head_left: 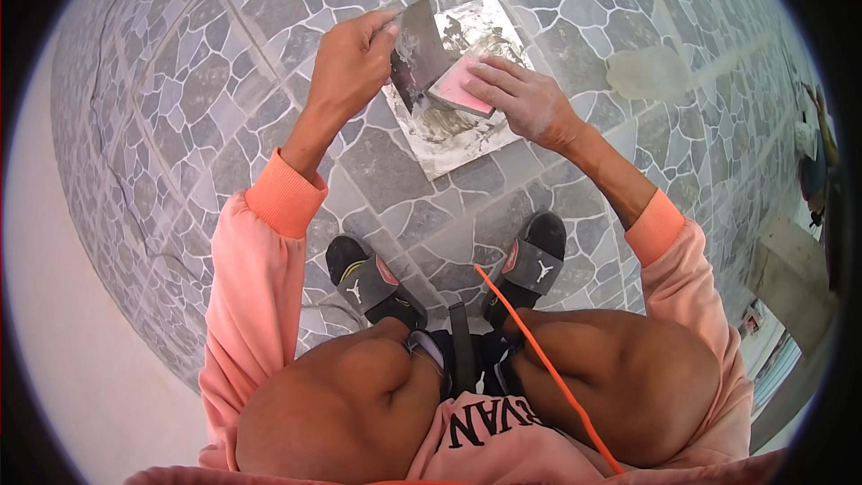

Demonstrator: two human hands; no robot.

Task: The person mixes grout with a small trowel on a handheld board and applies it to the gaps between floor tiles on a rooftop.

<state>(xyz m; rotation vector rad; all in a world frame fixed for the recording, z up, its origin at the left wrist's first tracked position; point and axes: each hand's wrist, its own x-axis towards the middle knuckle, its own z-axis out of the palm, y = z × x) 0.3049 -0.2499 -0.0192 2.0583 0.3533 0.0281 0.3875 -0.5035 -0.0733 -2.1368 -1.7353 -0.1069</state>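
Observation:
My left hand (pixel 352 65) pinches the upper left edge of a dark grey rectangular plate (pixel 419 52), which is tilted up and smeared with pale residue. In my right hand (pixel 528 101) is a pink-topped block (pixel 458 85) with a grey edge, its fingers spread over the top. The block meets the plate's lower right side, or nearly so; the contact is hidden. Beneath both lies a whitish square sheet (pixel 446 154) streaked with dark, wet-looking smears. Pale dust coats the right hand's fingers.
The floor (pixel 242 81) has a grey stone pattern with pale joints. To the right of the sheet is a pale patch (pixel 646 74). My sandalled feet (pixel 377 283) stand close on the near side. An orange cord (pixel 548 350) hangs before me. A pale block (pixel 790 256) stands at the right.

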